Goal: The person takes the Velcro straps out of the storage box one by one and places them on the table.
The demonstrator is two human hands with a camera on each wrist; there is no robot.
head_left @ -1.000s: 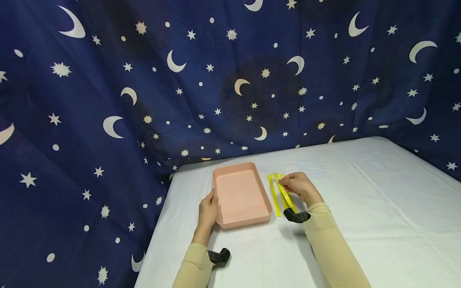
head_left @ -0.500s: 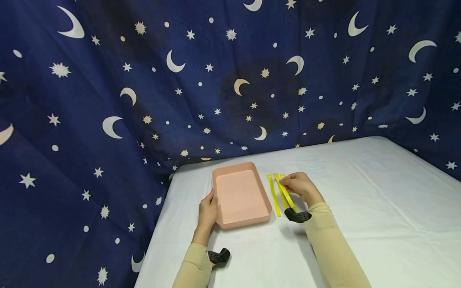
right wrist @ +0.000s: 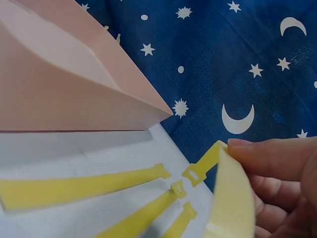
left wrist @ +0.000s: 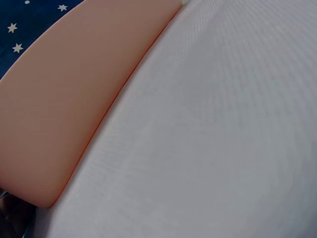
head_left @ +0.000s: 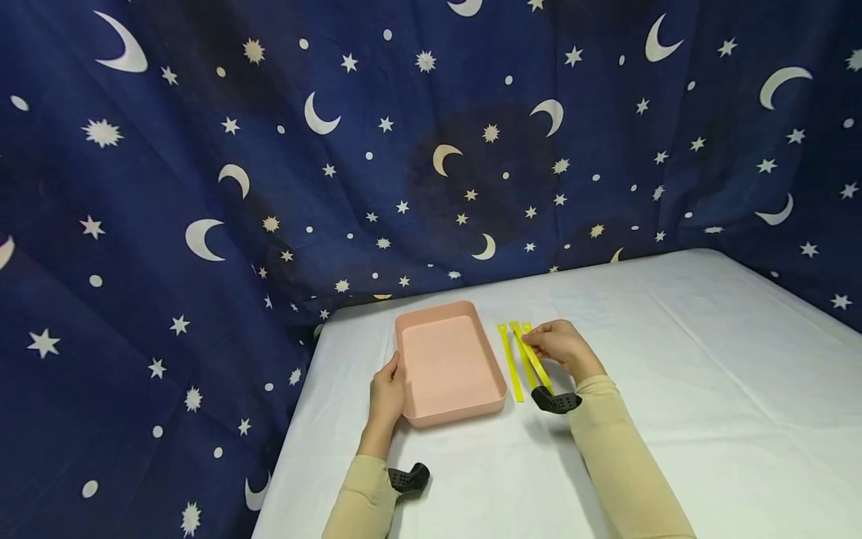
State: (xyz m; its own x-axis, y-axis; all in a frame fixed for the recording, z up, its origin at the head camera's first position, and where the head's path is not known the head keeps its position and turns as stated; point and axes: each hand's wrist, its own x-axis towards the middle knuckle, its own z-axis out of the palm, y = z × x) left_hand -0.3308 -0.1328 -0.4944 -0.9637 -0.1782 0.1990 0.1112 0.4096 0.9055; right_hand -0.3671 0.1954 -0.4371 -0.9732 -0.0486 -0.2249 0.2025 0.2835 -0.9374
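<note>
A shallow pink tray (head_left: pixel 447 367) lies on the white cloth; its outer wall (left wrist: pixel 89 94) fills the upper left of the left wrist view. My left hand (head_left: pixel 388 393) holds the tray at its left side, thumb at the rim, the other fingers mostly hidden. Between thumb and fingertip, my right hand (head_left: pixel 562 350) pinches a yellow cable strap (right wrist: pixel 230 198) near its slotted head, the rest hanging down toward the wrist. Three more yellow straps (right wrist: pixel 89 183) with slotted heads lie side by side below it, right of the tray.
White cloth covers the table (head_left: pixel 707 397), whose far edge meets a dark blue curtain (head_left: pixel 377 172) printed with moons and stars. Each wrist carries a black camera mount (head_left: pixel 555 400), and the right one overlaps the lower strap ends in the head view.
The head view has shifted very slightly. Both hands, the tray and the straps keep practically the same places.
</note>
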